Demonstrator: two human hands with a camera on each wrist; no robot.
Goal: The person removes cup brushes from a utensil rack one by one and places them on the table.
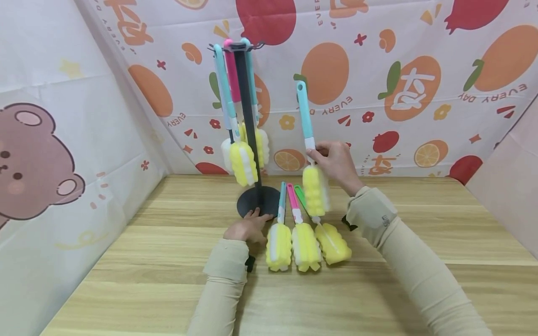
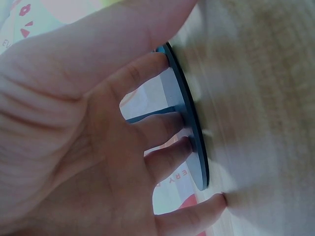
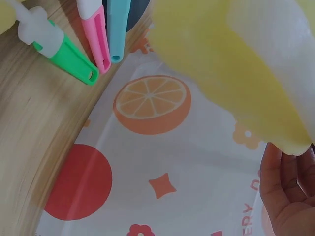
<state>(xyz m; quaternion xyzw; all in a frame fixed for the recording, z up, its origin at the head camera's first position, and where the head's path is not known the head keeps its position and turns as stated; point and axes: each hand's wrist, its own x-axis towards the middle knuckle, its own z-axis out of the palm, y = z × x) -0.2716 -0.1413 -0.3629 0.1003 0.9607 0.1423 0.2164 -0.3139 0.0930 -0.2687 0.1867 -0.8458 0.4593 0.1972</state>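
Note:
In the head view my right hand point(image 1: 336, 161) pinches a sponge bottle brush point(image 1: 305, 112) below its light blue handle. The brush stands upright in the air, its yellow-and-white sponge head point(image 3: 206, 64) large in the right wrist view. My left hand point(image 1: 245, 228) rests its fingertips on the round base point(image 2: 189, 110) of a black stand point(image 1: 251, 126); one finger touches the table. Several brushes point(image 1: 244, 163) with blue and pink handles hang from the stand's hooks. Between my hands lie a blue-handled brush point(image 1: 279, 247), a pink-handled brush point(image 1: 306, 247) and a green-handled brush point(image 1: 335, 245).
A wood-grain table point(image 1: 168, 266) carries everything. Behind it hangs a fruit-print cloth point(image 1: 403, 135), close to the stand and the raised brush. Another cloth with a bear print point(image 1: 38, 163) covers the left side.

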